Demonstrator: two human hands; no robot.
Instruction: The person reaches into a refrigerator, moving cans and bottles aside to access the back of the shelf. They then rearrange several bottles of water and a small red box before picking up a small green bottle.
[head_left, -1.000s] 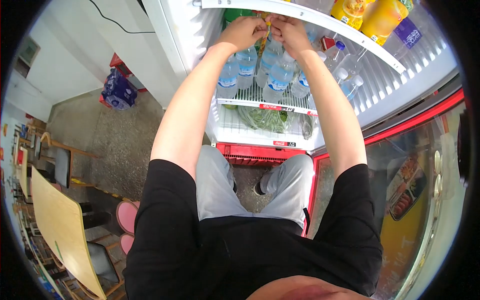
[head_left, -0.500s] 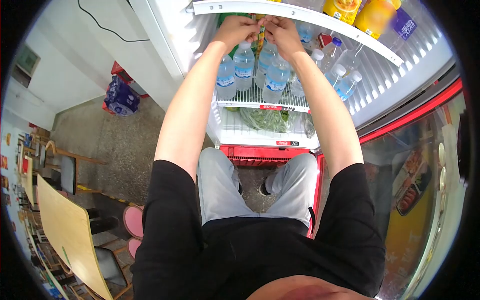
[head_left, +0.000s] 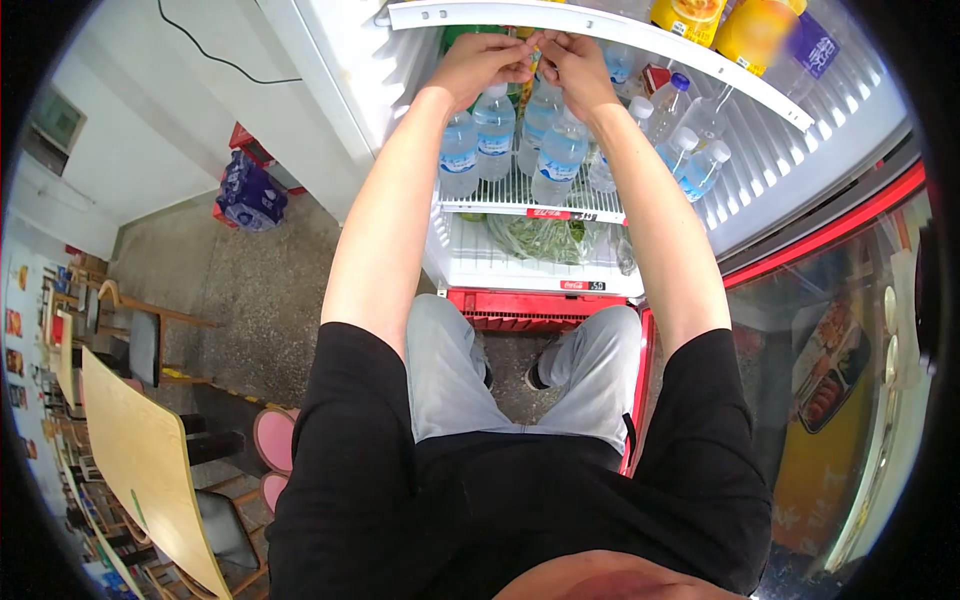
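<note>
My left hand (head_left: 484, 66) and my right hand (head_left: 578, 70) meet just below the front edge of an upper fridge shelf (head_left: 590, 24). Their fingertips are pinched together, and whatever lies between them is too small to make out. Under and behind the hands stand several clear water bottles (head_left: 560, 157) with blue labels and white caps, upright on a wire shelf. A yellow and green item shows partly between the hands. At the right of the same shelf is a bottle with a blue cap (head_left: 680, 82).
Bagged greens (head_left: 540, 238) lie on the lowest shelf. Yellow containers (head_left: 690, 18) stand above right. The open glass door (head_left: 820, 400) is at the right. At left are a wooden table (head_left: 140, 450), chairs and a purple pack (head_left: 250, 192) on the floor.
The view has shifted slightly, so the scene sits a little further right. Both hands remain together at the same shelf, with the fingers only slightly changed.
</note>
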